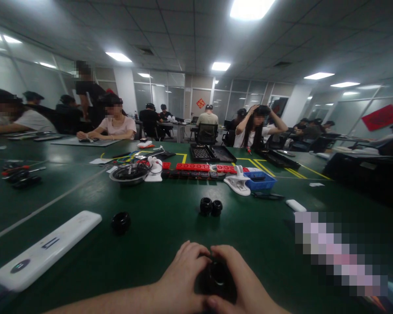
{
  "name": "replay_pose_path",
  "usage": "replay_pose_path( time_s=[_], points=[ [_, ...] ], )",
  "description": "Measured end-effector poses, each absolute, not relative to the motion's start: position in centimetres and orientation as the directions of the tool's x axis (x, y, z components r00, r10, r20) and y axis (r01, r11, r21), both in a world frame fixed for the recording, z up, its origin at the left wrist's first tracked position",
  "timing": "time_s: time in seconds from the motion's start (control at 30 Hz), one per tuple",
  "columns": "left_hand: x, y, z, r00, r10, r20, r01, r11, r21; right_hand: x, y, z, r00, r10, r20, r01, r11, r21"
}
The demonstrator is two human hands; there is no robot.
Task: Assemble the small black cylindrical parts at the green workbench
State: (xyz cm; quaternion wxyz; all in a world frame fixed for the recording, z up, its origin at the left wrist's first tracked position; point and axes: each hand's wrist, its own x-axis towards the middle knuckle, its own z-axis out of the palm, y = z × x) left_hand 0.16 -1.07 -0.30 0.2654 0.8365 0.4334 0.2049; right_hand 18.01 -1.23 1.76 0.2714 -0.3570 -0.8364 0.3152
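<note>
Clasping a glossy black, hollow, round piece (218, 277) between curled bare left hand (185, 275) and right hand (247, 279), probably to steady it, low over the dark-green bench (160, 231). Facing three similar black rings (206, 209), perhaps spaced for reach.

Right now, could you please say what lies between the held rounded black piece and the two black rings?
Past the black piece, the head view shows fingertips of left hand and right hand, then green tabletop.
</note>
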Motion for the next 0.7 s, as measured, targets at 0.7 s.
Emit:
replay_pose_path(
  time_s=[0.7],
  points=[
    [0.33,-1.24,0.17,0.523,0.847,0.095,0.639,-0.464,0.613,18.23,-1.23,1.46,-0.579,0.774,0.256,0.430,0.556,-0.711]
  ],
)
